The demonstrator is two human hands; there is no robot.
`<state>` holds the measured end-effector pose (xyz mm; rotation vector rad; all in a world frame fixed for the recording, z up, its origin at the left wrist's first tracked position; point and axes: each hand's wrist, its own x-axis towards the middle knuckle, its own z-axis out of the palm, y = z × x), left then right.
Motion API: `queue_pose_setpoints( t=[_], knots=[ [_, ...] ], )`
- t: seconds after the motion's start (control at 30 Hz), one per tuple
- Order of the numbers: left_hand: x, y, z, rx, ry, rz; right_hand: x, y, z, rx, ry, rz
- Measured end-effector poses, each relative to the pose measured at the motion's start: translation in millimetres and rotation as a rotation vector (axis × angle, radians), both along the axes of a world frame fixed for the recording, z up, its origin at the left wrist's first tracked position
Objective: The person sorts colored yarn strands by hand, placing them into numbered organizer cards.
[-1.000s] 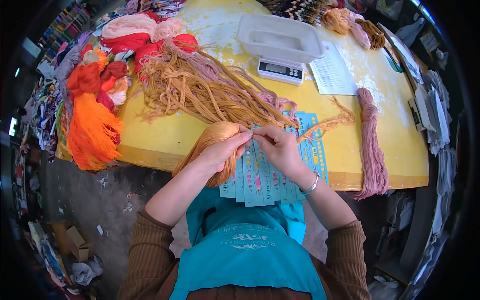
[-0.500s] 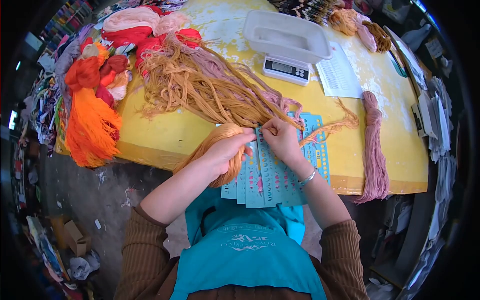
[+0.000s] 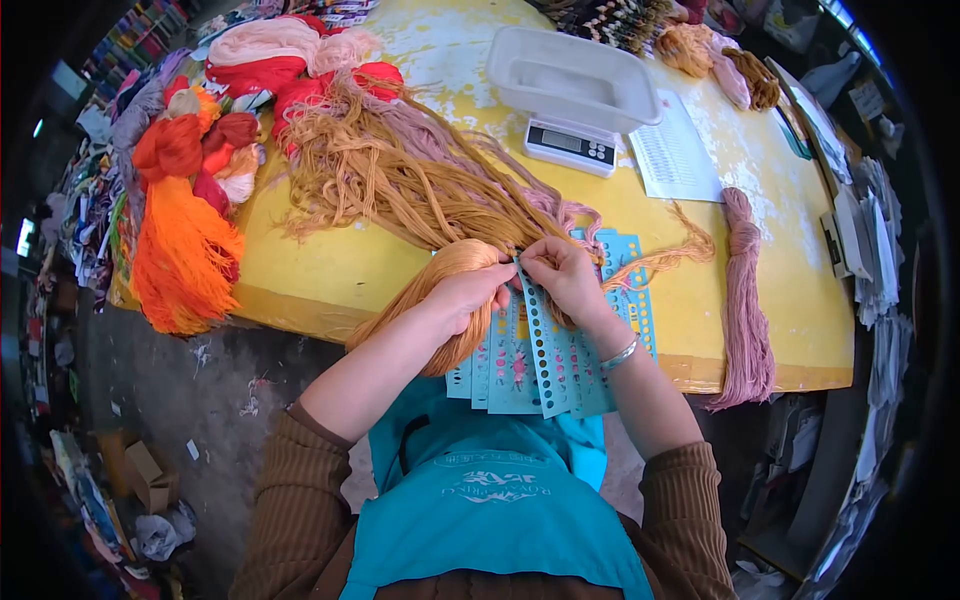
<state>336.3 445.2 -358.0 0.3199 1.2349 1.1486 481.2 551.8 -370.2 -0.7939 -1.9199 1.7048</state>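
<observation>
My left hand (image 3: 468,296) is closed around a thick golden-orange skein of thread (image 3: 415,305), which hangs down over the table's front edge. Its fingertips touch the top of a narrow teal card (image 3: 541,350) with a row of punched holes. At that same card end, my right hand (image 3: 566,282) is pinched, with golden thread showing under the palm. Exactly what sits between its fingertips is partly hidden. More teal punched cards (image 3: 480,378) fan out beneath both hands, overhanging the edge. A loose thread tail (image 3: 672,256) trails right of the right hand.
Tan and mauve thread hanks (image 3: 400,190) lie just beyond the hands. Orange and red skeins (image 3: 185,250) are at left. A digital scale (image 3: 570,145) carries a plastic tub (image 3: 570,75), beside a printed sheet (image 3: 678,150). A mauve hank (image 3: 745,300) drapes over the yellow table's (image 3: 670,362) edge.
One narrow punched card now stands out from the fan, its lower end slanting right. Both hands have shifted only slightly, with the fingertips closer together at the card's top.
</observation>
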Motion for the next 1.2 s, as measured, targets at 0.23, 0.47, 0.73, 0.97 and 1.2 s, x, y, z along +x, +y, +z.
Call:
queue_pose_setpoints(
  t=[0.23,0.47,0.73,0.97,1.2],
  knots=[
    [-6.3,1.2,-1.9,0.064,-0.045,-0.070,-0.6,3.5,6.2,-0.121,0.016,0.044],
    [-7.4,0.7,-9.8,0.000,0.245,-0.111,-0.9,4.6,14.0,-0.034,-0.089,0.095],
    [-35.1,-18.1,9.0,0.059,0.377,-0.052,-3.8,5.8,21.8,-0.017,-0.221,0.156],
    [-28.3,-10.2,20.2,0.110,0.076,-0.132,-5.3,0.6,19.1,0.154,-0.266,0.133],
    [-10.6,-7.4,25.8,0.045,0.022,-0.132,-10.7,-1.7,9.6,0.173,-0.206,-0.007]
  ],
)
